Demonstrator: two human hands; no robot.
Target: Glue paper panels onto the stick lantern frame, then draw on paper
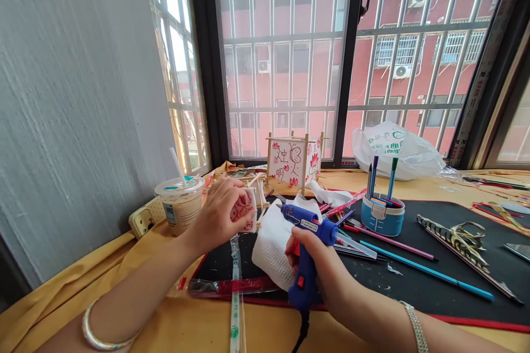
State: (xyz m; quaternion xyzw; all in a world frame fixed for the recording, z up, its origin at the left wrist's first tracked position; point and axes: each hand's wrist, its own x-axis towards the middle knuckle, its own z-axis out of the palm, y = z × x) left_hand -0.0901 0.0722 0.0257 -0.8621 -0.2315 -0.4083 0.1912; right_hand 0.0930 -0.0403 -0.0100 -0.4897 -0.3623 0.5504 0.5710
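Note:
My right hand (308,256) is wrapped round the handle of a blue hot glue gun (306,220), its nozzle pointing left. A clear glue stick (356,245) sticks out of the gun's back end. In my left hand (226,207) is a small lantern (247,212) with a wooden stick frame and white panels drawn on in red; my fingers hide part of it. The nozzle is close to the lantern's right side, and I cannot tell whether they touch. Beneath the gun lies a crumpled white paper towel (269,259). Behind stands a larger stick-framed lantern (290,160) with red drawings.
A drink cup with a straw (180,207) stands at the left beside a power strip (147,219). Right of the gun are a blue pen holder (383,218), loose pens (426,270) and gold ribbon (467,237) on a black mat (414,292). A white plastic bag (397,149) sits by the window.

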